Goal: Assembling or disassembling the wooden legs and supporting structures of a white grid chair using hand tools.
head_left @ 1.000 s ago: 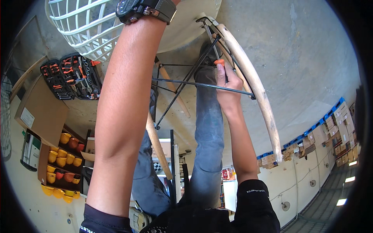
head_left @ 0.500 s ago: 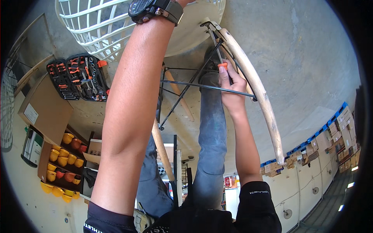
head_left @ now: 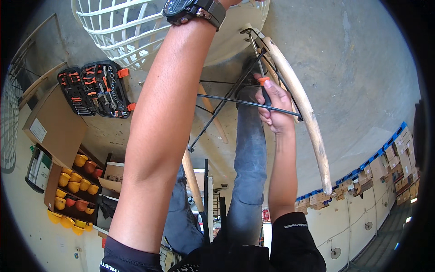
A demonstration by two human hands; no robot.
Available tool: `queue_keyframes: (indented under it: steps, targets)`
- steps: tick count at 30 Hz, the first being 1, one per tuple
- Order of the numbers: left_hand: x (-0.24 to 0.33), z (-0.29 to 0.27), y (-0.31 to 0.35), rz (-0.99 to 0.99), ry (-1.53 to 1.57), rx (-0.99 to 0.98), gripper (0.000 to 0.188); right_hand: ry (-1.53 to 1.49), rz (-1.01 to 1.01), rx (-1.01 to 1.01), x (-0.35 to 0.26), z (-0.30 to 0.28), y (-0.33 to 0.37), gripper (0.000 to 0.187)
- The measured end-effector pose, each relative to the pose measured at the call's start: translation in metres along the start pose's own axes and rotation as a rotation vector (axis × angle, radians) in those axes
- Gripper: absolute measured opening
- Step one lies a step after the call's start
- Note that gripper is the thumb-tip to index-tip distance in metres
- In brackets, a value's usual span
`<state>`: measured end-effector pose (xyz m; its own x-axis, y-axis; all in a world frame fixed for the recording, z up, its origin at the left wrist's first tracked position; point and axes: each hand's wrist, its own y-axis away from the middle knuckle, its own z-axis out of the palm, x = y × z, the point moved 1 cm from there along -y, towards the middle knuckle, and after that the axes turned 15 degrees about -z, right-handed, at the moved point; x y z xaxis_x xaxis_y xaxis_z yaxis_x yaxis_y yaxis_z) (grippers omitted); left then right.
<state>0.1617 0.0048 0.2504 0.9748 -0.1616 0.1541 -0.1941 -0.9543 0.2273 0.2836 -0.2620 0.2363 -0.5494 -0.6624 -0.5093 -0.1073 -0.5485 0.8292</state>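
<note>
My right hand (head_left: 277,102) is closed around the black and orange handle of a screwdriver (head_left: 266,90). The screwdriver's shaft runs up to a black metal bracket (head_left: 246,31) where a wooden leg (head_left: 302,97) joins the underside of a pale plastic chair seat (head_left: 222,47). Black crossed metal rods (head_left: 247,100) brace the chair's legs, and one passes right beside my right hand. My left arm, wearing a dark watch, reaches across to the chair. Only a sliver of my left hand (head_left: 230,2) shows at the upper edge; its fingers are cut off from view.
An opened tool case (head_left: 97,88) lies on the floor at left. Below it are a cardboard box (head_left: 54,119) and a shelf of yellow and red hard hats (head_left: 74,186). Another wooden-legged chair (head_left: 38,88) stands at far left. Stacked cartons (head_left: 398,158) line the right side.
The chair has shifted slightly right in the picture, along with both arms. My right hand has turned and its grip on the screwdriver handle has changed, with the fingers now curled around it.
</note>
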Motion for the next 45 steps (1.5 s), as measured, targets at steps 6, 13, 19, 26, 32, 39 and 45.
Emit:
queue_keyframes:
  steps: [6, 13, 19, 26, 32, 39, 45]
  targets:
    - [-0.002, -0.001, -0.003, -0.002, -0.006, -0.025, 0.067, 1.304, -0.755, 0.087, 0.017, 0.009, -0.003, 0.042]
    - [-0.001, 0.002, -0.003, 0.006, -0.002, -0.018, 0.068, -0.782, 0.001, -0.069, 0.016, 0.0, 0.011, 0.053]
    - [0.0, 0.009, 0.0, 0.021, -0.033, 0.033, 0.07, 0.04, -0.243, -0.104, 0.019, -0.017, -0.003, 0.044]
    - [0.0, 0.007, -0.002, 0.019, -0.031, -0.001, 0.07, 1.141, -0.956, 0.065, 0.025, -0.007, 0.003, 0.04]
    - [0.005, 0.001, 0.007, 0.024, -0.034, 0.017, 0.069, -0.547, 0.114, -0.181, 0.034, -0.034, -0.012, 0.042]
    - [0.002, 0.004, -0.001, 0.016, -0.031, -0.041, 0.071, 1.007, -0.828, 0.277, 0.033, -0.003, -0.003, 0.038]
    - [-0.001, 0.005, -0.001, 0.031, -0.035, -0.011, 0.071, -0.734, -0.085, 0.023, 0.033, 0.007, 0.015, 0.047]
